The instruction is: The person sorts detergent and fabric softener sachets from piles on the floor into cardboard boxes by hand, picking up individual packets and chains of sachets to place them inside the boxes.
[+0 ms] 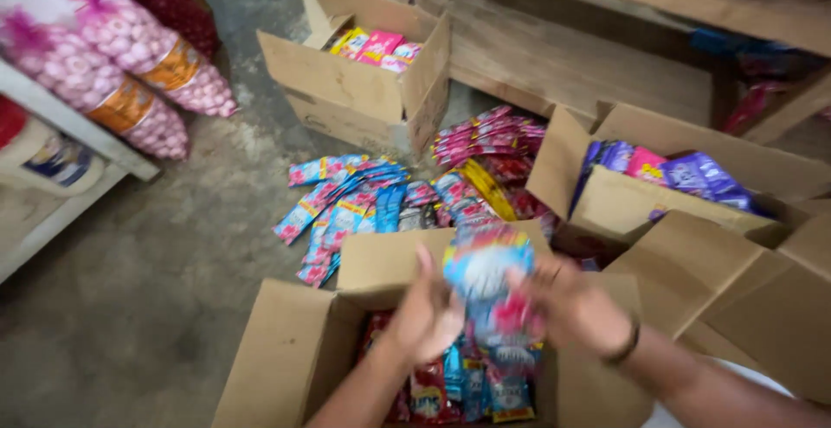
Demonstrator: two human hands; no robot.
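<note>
Cardboard box [286, 350] below, left hand [426, 314] and right hand [567, 302] raised, both gripping blue sachet strip [486, 265]

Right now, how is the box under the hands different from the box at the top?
The near box holds red and blue packets; the far box holds yellow and pink ones. Both hands, left hand and right hand, lift packets over the near box; nobody touches the far box. Both are open brown cardboard on the floor.
</note>
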